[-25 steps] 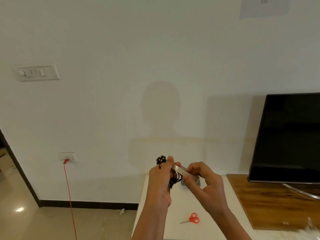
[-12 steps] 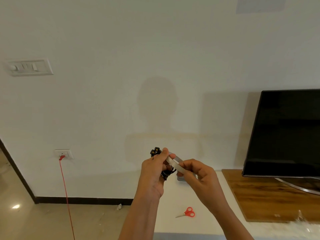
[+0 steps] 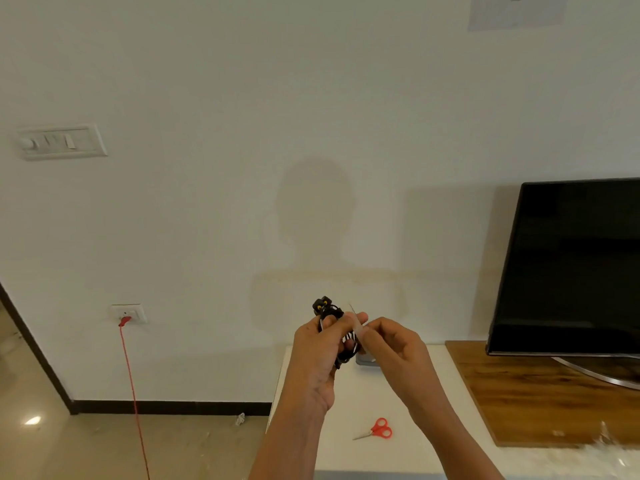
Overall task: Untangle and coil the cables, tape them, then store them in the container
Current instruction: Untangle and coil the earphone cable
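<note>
My left hand (image 3: 320, 355) grips a small coil of black cable (image 3: 341, 344) held up in front of me, its black plug with yellow dots (image 3: 322, 304) sticking out above my fingers. My right hand (image 3: 391, 348) pinches a strip of clear tape (image 3: 356, 327) against the coil. Part of the coil is hidden by my fingers. A grey object (image 3: 367, 360), perhaps the tape roll, sits on the white table (image 3: 349, 410) just behind my hands. No container is clearly seen.
Red-handled scissors (image 3: 375, 429) lie on the white table near its front. A dark TV (image 3: 571, 268) stands on a wooden board (image 3: 533, 400) at the right. A red cord (image 3: 133, 393) hangs from a wall socket at the left. Crinkled clear plastic (image 3: 613, 448) shows at the lower right.
My right hand has moved in close to the left, and the tape strip that stretched between them is now short and pressed at the coil. The camera view has shifted slightly.
</note>
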Tool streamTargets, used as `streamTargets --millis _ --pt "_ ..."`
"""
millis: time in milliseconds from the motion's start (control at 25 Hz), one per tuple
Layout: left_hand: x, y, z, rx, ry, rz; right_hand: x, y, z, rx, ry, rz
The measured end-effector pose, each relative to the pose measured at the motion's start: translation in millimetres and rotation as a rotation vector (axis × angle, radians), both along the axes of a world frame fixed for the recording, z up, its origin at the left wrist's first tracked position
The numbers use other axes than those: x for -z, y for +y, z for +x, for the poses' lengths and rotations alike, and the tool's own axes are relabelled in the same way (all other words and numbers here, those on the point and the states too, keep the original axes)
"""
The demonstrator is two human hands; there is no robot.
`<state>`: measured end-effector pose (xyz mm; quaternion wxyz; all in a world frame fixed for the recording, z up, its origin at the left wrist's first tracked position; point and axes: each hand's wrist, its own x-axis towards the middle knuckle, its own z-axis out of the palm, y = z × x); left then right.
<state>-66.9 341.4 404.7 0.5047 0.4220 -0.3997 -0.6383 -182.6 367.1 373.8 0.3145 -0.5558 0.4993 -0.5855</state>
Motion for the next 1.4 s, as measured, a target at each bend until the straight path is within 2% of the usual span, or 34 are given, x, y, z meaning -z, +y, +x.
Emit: streamTargets --millis 160,480,880,1080,1400 --pt "-0.2 3.8 -3.8 -0.040 0.031 0.020 -5.0 -8.2 7.1 0.060 -0.024 0.021" --pt "6.4 0.2 -7.9 -0.102 0.210 0.086 4.6 -7.6 13.4 -0.040 -0.143 0.029" --pt "11.7 -6.6 -4.6 -0.153 0.193 0.126 15.3 -8.8 5.9 -0.089 -0.105 0.046" --pt "18.1 -13.2 -4.5 -0.165 0.154 0.153 20.1 -10.6 0.9 -0.052 -0.046 0.026" --pt "18.0 -16.9 -2.5 -0.175 0.147 0.192 25.5 -5.8 -3.9 -0.024 0.292 -0.205"
